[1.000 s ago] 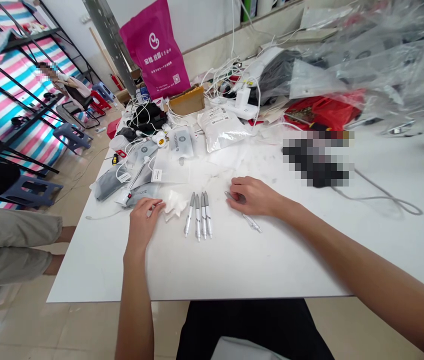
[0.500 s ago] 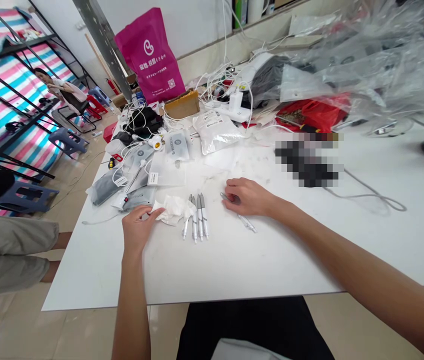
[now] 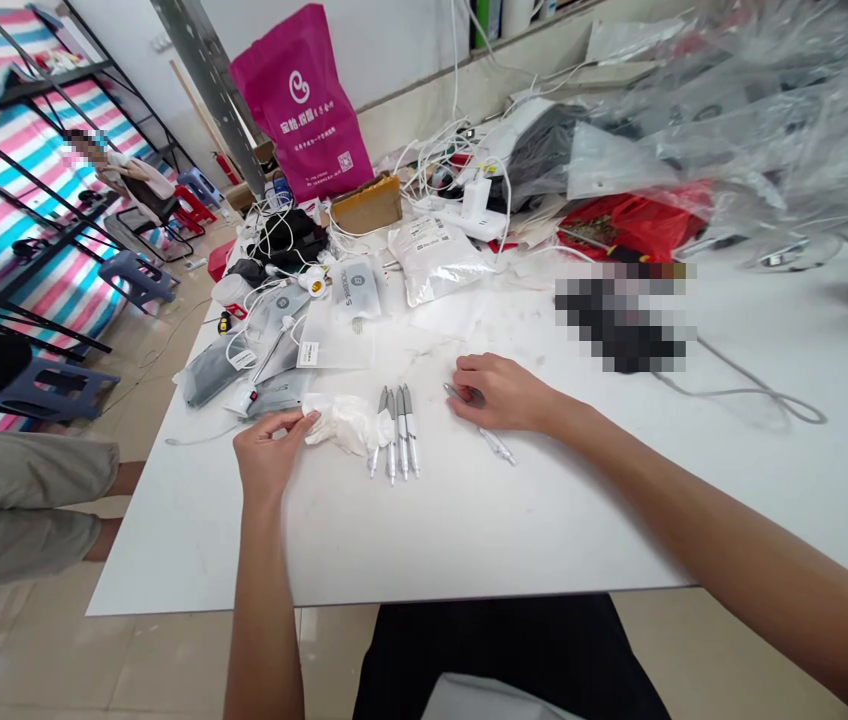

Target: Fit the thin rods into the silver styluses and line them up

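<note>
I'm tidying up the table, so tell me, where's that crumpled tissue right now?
In the head view, the crumpled tissue sits on the white table, under the fingertips of the left hand, right against the left side of the four silver pens.

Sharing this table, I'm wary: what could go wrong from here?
The crumpled tissue held by the left hand reaches the row of silver pens, so moving it might scatter them. The pen under the right hand could perhaps roll on the white table.
</note>
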Available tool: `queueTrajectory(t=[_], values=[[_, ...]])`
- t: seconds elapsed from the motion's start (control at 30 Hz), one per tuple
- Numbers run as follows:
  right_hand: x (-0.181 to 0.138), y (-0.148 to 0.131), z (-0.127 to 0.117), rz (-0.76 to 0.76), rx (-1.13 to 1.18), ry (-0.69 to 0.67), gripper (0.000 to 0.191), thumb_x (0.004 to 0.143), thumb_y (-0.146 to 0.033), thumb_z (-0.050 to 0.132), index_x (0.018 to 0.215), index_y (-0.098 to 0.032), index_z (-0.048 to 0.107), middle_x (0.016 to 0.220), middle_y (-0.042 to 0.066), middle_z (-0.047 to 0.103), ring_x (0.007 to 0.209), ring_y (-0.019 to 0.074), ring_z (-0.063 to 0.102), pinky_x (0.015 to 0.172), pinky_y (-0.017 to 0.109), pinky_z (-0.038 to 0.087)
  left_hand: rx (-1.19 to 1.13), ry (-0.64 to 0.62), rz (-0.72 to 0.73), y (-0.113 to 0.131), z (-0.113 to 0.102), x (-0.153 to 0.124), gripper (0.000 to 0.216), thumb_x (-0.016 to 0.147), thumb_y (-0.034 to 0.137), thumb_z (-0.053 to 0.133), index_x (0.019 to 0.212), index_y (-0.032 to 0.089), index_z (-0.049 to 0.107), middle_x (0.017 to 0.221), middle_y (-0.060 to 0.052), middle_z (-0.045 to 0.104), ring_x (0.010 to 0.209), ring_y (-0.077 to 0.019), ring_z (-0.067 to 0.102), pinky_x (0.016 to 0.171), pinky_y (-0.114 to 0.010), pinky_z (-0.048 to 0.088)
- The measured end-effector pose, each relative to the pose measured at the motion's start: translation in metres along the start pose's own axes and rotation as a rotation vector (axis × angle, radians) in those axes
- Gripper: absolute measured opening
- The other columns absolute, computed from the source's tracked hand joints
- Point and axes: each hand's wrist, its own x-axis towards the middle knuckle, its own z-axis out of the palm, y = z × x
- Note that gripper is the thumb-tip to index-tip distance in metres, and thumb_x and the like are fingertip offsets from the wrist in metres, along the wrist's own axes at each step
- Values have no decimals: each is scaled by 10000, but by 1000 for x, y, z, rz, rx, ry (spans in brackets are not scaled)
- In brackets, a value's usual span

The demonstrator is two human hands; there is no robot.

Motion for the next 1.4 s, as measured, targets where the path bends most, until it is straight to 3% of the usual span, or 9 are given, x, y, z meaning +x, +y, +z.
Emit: queueTrajectory(t=[0.1,0.2,0.43,0.63,0.77,0.9,1.03,1.17,1.4], values=[[0,0,-1,7,9,0,297,952,-308,593,693,-203,492,788,22,539,663,142,428,716,318,367,60,54,-76,2,-4,1,314,712,476,902,668,200,759,635,12,675,587,-131,508,571,-280,398],[0,-2,-3,13,22,-10,306,958,-345,603,704,-202,508,801,31,547,666,146,434,724,324,378,64,58,-20,-2,-7,4,310,820,486,813,709,200,770,677,5,682,604,-124,450,589,-281,383],[-1,-3,-7,26,-17,-58,261,946,-403,600,796,-193,572,913,65,595,719,171,495,771,345,404,122,-7,46,-8,-10,5,291,913,433,702,1048,222,850,965,-43,817,778,-177,643,679,-287,461],[-2,12,-28,108,-142,-70,224,874,-352,602,1024,-186,597,1016,104,639,809,240,563,770,367,380,21,102,-77,-7,-13,7,272,820,431,808,963,205,853,940,-62,835,863,-232,762,598,-256,441],[-3,21,-35,163,-167,-121,251,866,-422,638,953,-195,576,974,105,630,794,247,548,742,374,380,39,133,-129,-11,-15,9,293,759,455,853,895,197,835,859,-60,817,793,-221,737,553,-254,407],[-2,11,-26,43,-51,-13,245,925,-428,623,974,-190,599,1040,123,607,864,254,551,817,405,430,55,149,-93,-11,-15,9,284,781,478,835,850,203,811,826,-41,788,749,-193,683,588,-266,427],[-1,-5,-13,21,-27,-32,353,909,-493,694,754,-197,583,1089,148,588,964,284,531,903,457,431,80,130,-34,-10,-16,9,243,854,444,760,882,206,803,833,-20,762,699,-159,552,640,-279,428],[0,-13,-13,45,188,6,301,1021,-428,542,824,-203,574,1041,119,611,950,254,547,898,429,437,120,86,-12,-15,-18,9,218,894,402,705,926,207,797,899,-32,774,713,-163,531,631,-280,404],[4,-24,-17,265,810,317,414,1069,-657,419,1097,-258,524,843,5,581,688,166,533,687,333,443,221,44,47,-23,-16,11,268,963,345,610,1092,202,796,1033,-81,779,826,-189,638,670,-267,438]])
